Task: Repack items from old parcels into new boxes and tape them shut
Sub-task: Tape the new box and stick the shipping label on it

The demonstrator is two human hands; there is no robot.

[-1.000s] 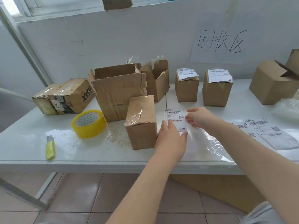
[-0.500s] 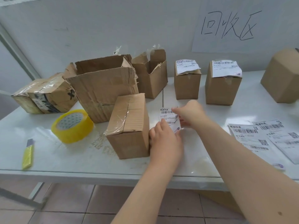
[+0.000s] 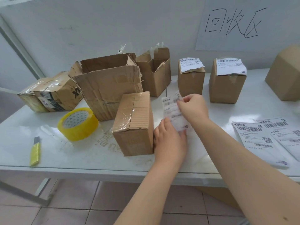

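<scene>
A small taped cardboard box [image 3: 134, 122] stands near the table's front edge. Right of it a white shipping label [image 3: 172, 109] lifts off its backing sheet. My right hand [image 3: 193, 108] pinches the label's upper right edge. My left hand [image 3: 169, 140] lies beside the box with its fingers on the label's lower end. A yellow tape roll [image 3: 78, 124] lies left of the box, and a yellow utility knife [image 3: 34, 151] near the front left edge. Two sealed boxes with labels on top [image 3: 190, 78] [image 3: 227, 82] stand at the back.
Two torn open old boxes [image 3: 107, 88] [image 3: 154, 73] and a crushed taped parcel [image 3: 52, 93] stand at the back left. Another box [image 3: 285, 75] stands at the far right. Several loose label sheets [image 3: 259, 138] lie at the right front. The white table [image 3: 24, 127] backs onto a wall.
My right hand has raised the label's top edge, so the label now curls up off the table. My left hand has slid a little down along it. The view moved closer.
</scene>
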